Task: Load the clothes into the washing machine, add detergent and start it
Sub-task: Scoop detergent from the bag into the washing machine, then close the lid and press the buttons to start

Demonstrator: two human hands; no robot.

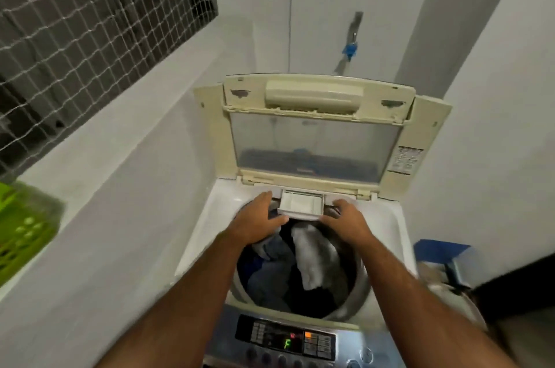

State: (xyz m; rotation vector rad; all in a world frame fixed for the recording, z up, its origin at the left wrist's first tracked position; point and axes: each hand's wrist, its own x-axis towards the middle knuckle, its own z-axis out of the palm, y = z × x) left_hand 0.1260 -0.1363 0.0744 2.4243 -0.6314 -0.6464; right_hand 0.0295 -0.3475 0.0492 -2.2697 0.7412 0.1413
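1. The left hand [260, 221] and right hand [345, 219] are flanking the detergent drawer [301, 206] at the far rim of the washing machine [207, 223]. The left thumb is touching the drawer's near left corner; the fingers of the right hand are resting beside its right end. Whether either hand is actually grasping the drawer cannot be told.
2. Risk: the drawer is projecting over the tub. Uneven pressure from the two hands is likely to be skewing it in its guides and jamming it.
3. Risk: a garment riding high at the far side could be snagging under the drawer.
4. The clothes [303, 265] are lying inside the tub, a mixed dark and blue load with one white piece on top.
5. The lid [315, 145] is standing open. The control panel [288, 339] at the near edge is showing a lit green character.
6. The drawer is appearing pale and empty; no detergent is visible.
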